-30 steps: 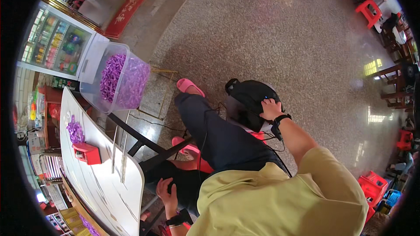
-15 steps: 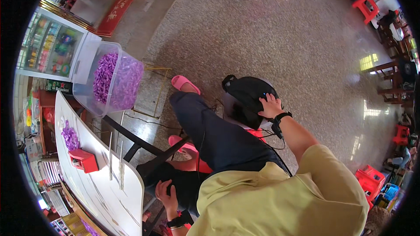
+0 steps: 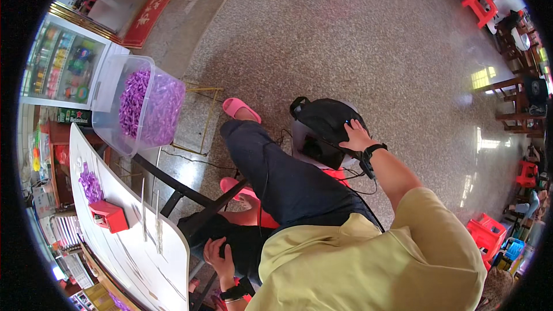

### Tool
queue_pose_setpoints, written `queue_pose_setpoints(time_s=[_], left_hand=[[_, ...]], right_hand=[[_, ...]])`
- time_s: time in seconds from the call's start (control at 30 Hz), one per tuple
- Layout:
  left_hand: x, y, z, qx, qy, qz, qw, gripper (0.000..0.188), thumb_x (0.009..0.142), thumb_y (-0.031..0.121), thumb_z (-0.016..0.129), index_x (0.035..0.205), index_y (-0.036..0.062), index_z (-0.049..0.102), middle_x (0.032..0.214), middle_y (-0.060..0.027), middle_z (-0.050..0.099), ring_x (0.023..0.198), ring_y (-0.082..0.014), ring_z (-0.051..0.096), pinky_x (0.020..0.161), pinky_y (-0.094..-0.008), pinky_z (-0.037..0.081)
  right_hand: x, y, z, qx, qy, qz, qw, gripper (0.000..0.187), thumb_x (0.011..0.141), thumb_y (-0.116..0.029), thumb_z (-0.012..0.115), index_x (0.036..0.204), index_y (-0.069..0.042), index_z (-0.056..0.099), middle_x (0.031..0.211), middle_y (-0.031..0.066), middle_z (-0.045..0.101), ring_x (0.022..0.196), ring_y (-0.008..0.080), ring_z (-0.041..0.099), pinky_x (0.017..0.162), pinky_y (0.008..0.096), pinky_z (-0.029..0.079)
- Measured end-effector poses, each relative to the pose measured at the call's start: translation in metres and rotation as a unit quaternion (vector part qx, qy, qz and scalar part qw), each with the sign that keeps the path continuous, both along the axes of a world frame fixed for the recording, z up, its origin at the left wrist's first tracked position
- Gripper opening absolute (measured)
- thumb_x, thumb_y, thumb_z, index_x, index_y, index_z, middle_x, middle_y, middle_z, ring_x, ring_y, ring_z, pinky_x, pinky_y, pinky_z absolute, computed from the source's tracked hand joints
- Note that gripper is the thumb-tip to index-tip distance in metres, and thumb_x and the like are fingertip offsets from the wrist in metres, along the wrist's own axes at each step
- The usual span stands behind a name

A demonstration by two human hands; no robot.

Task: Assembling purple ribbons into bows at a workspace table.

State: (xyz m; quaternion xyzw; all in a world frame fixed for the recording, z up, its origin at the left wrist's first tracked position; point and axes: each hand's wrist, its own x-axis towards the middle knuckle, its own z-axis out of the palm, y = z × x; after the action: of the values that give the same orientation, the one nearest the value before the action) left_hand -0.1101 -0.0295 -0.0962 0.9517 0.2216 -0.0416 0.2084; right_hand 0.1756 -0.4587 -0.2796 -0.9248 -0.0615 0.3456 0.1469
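Observation:
My right hand (image 3: 357, 137) lies with its fingers stretched out on a black backpack (image 3: 331, 120), whose top loop points to the far left. It is open and presses on the bag's near right side. A dark cable runs from the band on my right wrist. My left hand (image 3: 220, 258) rests on my dark trouser leg (image 3: 245, 247), fingers lightly bent and apart, holding nothing. Left of it stands a white tabletop (image 3: 132, 259). On the tabletop are a small red box (image 3: 109, 216), a pile of purple pieces (image 3: 91, 183) and thin metal rods (image 3: 158, 230).
A clear plastic tub (image 3: 151, 89) full of purple pieces stands beyond the table, by a glass-front fridge (image 3: 63, 60). Dark table legs (image 3: 173, 181) are near my knee. Red stools (image 3: 487, 233) and dark wooden furniture (image 3: 521, 106) line the right side.
The view has shifted a little, so the table, tub and bag sit slightly further left. Both hands stay in the same places, on the backpack and on my leg.

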Motion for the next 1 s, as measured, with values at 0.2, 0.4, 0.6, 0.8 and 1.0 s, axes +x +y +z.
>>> queue_pose_setpoints(time_s=[0.2, 0.4, 0.6, 0.8, 1.0], left_hand=[[-0.005, 0.001, -0.002, 0.01, -0.011, -0.004, 1.0, 0.021, 0.075, 0.013, 0.059, 0.095, 0.0106, 0.061, 0.099, -0.0035, 0.059, 0.112, -0.0267, 0.042, 0.098, -0.04, 0.024], [-0.012, 0.0, -0.008, 0.034, -0.041, 0.004, 0.999, 0.02, 0.073, 0.016, 0.06, 0.093, 0.0126, 0.061, 0.098, -0.0005, 0.058, 0.11, -0.0248, 0.042, 0.096, -0.0417, 0.023], [-0.023, 0.0, -0.018, 0.086, -0.098, 0.017, 0.991, 0.01, 0.073, 0.015, 0.06, 0.082, 0.0117, 0.063, 0.089, 0.0001, 0.06, 0.102, -0.0236, 0.048, 0.092, -0.0408, 0.028], [-0.038, -0.013, -0.016, 0.113, -0.134, 0.076, 0.982, 0.005, 0.073, 0.014, 0.06, 0.075, 0.0107, 0.062, 0.082, -0.0003, 0.061, 0.098, -0.0233, 0.051, 0.09, -0.0402, 0.03], [-0.041, -0.012, -0.017, 0.1, -0.143, 0.064, 0.983, 0.005, 0.073, 0.013, 0.06, 0.076, 0.0109, 0.062, 0.082, -0.0008, 0.061, 0.097, -0.0242, 0.051, 0.09, -0.0402, 0.03]], right_hand=[[-0.003, -0.002, -0.01, -0.034, -0.024, 0.002, 0.999, 0.089, 0.068, -0.044, 0.066, 0.131, 0.005, 0.025, 0.138, 0.0251, 0.016, 0.13, 0.0369, 0.014, 0.103, 0.0449, 0.024], [0.002, -0.007, -0.017, -0.017, -0.024, 0.028, 0.999, 0.091, 0.068, -0.046, 0.066, 0.129, 0.008, 0.025, 0.138, 0.0256, 0.018, 0.13, 0.0378, 0.015, 0.103, 0.0441, 0.023], [0.014, -0.011, -0.011, 0.01, 0.019, 0.018, 1.0, 0.095, 0.066, -0.051, 0.065, 0.13, 0.006, 0.026, 0.138, 0.0272, 0.017, 0.13, 0.0387, 0.013, 0.105, 0.0419, 0.019], [-0.005, 0.041, 0.037, 0.147, -0.211, 0.101, 0.961, 0.044, 0.072, -0.022, 0.059, 0.109, 0.001, 0.05, 0.116, 0.0205, 0.049, 0.11, 0.0354, 0.045, 0.093, 0.0401, 0.037], [-0.066, 0.058, -0.051, 0.114, -0.32, 0.43, 0.837, 0.031, 0.081, -0.012, 0.043, 0.11, -0.003, 0.05, 0.117, 0.0133, 0.05, 0.107, 0.0269, 0.049, 0.085, 0.0361, 0.044]])
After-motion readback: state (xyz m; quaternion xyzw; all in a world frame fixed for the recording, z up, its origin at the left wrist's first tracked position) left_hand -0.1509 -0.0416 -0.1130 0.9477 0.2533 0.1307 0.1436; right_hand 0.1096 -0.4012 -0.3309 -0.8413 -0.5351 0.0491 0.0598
